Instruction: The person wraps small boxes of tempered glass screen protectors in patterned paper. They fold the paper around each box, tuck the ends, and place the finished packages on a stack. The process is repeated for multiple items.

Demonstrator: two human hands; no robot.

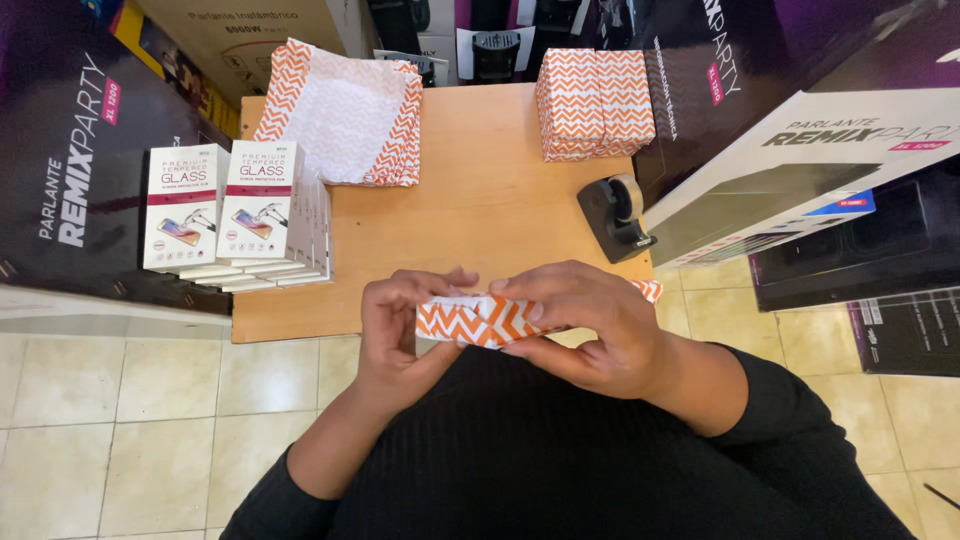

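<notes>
A small packet wrapped in orange-and-white zigzag paper (478,320) sits between both hands, a stack of like-wrapped packets (595,103) stands at the tabletop's far right, flat white boxes with maroon bands (240,215) are piled on its left edge, and big dark and white cartons (800,150) flank both sides.

A single head-worn camera looks steeply down from close above at the wooden table (480,210), facing twelve o'clock; floor tiles (120,400) lie at seven o'clock, stacked cartons (800,150) at two.
</notes>
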